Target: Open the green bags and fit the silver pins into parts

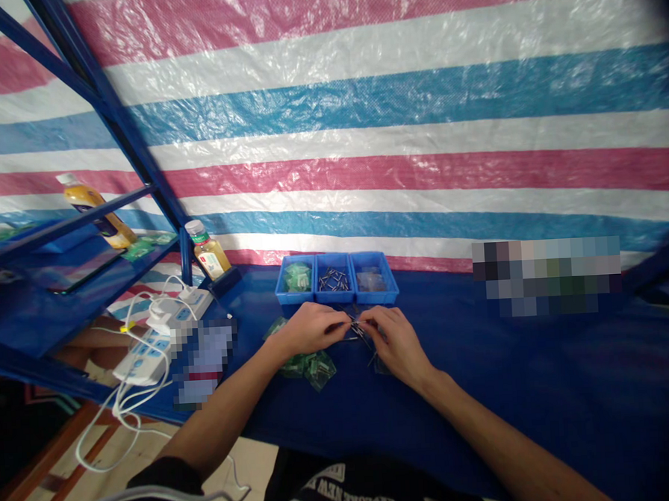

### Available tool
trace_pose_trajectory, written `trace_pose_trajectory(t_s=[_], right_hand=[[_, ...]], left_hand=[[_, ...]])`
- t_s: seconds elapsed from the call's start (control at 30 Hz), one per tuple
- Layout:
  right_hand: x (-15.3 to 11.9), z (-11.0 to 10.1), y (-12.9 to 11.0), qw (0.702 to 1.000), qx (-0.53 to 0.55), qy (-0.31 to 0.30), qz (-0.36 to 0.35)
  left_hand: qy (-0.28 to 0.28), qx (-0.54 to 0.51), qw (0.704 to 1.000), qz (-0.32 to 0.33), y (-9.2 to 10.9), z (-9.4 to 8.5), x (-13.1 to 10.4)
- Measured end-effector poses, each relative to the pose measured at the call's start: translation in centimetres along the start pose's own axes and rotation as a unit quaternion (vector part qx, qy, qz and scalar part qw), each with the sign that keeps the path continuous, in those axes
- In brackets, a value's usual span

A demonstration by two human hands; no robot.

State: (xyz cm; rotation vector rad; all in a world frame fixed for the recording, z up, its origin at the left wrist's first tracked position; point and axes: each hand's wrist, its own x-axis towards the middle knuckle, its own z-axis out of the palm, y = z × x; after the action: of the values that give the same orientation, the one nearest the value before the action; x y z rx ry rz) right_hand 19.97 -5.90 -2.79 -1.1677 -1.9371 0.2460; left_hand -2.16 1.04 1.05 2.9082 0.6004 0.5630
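Fingertips of my left hand (310,328) and my right hand (396,346) meet almost tip to tip above the table. Both are closed in a pinch on a thin metal piece (355,323) that spans the gap; its exact kind is too small to make out. Beneath them lie loose metal pins or screws (362,334), partly hidden by my fingers. Green plastic packets (319,369) rest beside and under my left wrist. Just beyond my hands stand three joined blue bins (317,299), holding green packets (298,275), slim metal pieces (334,280) and small clear packets (370,281).
Power strips (143,358) with tangled white cables lie at the left table edge, beside a blurred flat item (206,362). A drink bottle (208,251) stands by the blue frame (127,142). Another person's arm (100,337) shows beyond it. Blurred items (546,273) sit back right.
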Motion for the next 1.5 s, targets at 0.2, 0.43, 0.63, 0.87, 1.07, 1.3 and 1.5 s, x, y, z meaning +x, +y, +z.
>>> trace_pose_trajectory(t_s=[0.2,0.43,0.63,0.87,1.07,1.3,1.5], right_hand=[[-0.1,0.2,0.1,1.000,-0.005,0.010,0.008],[-0.1,0.2,0.3,1.000,-0.015,0.016,0.018],[-0.1,0.1,0.5,0.999,-0.019,0.020,0.024],[-0.1,0.2,0.6,0.998,-0.039,0.016,0.037],[0.0,-0.3,0.2,0.997,-0.040,0.030,0.057],[-0.1,-0.3,0.1,0.998,-0.025,0.019,0.055],[-0.1,-0.4,-0.1,0.998,-0.023,0.018,0.052]], left_hand=[[-0.004,0.003,1.000,-0.005,0.0,0.0,0.0],[-0.004,0.004,1.000,-0.012,0.1,-0.2,0.0],[-0.004,0.004,1.000,-0.018,0.0,-0.3,0.0],[-0.001,0.012,1.000,-0.022,0.1,-0.4,0.0],[0.034,0.002,0.995,-0.097,0.1,-0.2,0.0],[0.153,-0.135,0.917,-0.342,-1.5,0.2,0.2],[0.100,-0.043,0.947,-0.303,-2.1,0.1,-0.1]])
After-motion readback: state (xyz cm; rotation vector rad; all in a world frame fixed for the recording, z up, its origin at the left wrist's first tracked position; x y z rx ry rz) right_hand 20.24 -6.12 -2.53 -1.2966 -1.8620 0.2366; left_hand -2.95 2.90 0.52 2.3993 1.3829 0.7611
